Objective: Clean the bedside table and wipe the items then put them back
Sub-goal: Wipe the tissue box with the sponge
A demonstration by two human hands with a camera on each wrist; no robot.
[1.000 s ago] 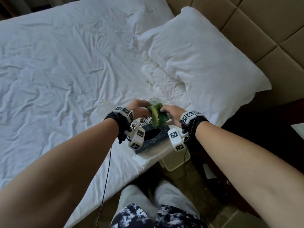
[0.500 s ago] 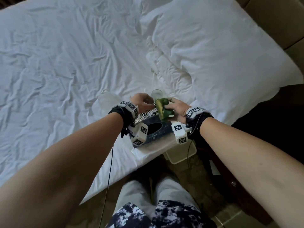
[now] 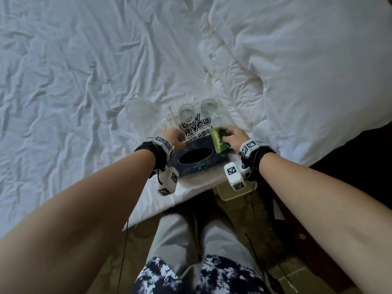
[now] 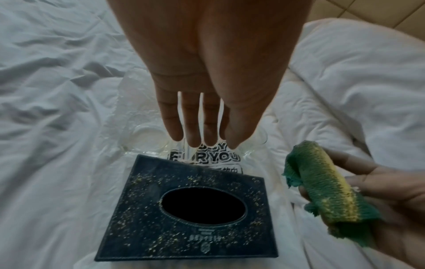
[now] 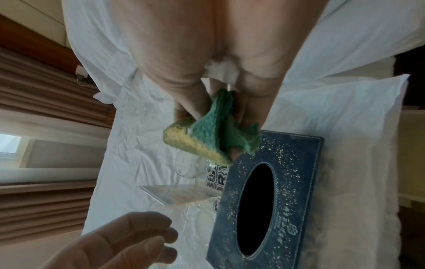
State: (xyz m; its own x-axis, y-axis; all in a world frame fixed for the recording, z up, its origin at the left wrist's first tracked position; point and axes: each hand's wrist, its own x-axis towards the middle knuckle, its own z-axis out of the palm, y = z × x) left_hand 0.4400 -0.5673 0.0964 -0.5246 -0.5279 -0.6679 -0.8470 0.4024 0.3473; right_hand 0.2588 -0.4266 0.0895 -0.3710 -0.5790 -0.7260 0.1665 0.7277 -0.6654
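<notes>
Glasses [image 3: 186, 113] on the soft bed [image 3: 74, 71] could tip if the empty, straight-fingered left hand [image 3: 175, 135] bumps them while the right hand [image 3: 234, 137] clutches the cloth [image 3: 220, 141].

A tissue box [image 3: 198, 159] is placed on the bed [image 3: 74, 81], near its edge. Behind the box a printed sign [image 3: 196, 129] is laid flat, and behind that two glasses [image 3: 186, 113] are set side by side. A pillow [image 3: 314, 71] is positioned to the right. The left hand [image 3: 175, 137] is held over the box's left end; a cloth [image 3: 219, 141], held by the right hand [image 3: 235, 137], is over its right end.
</notes>
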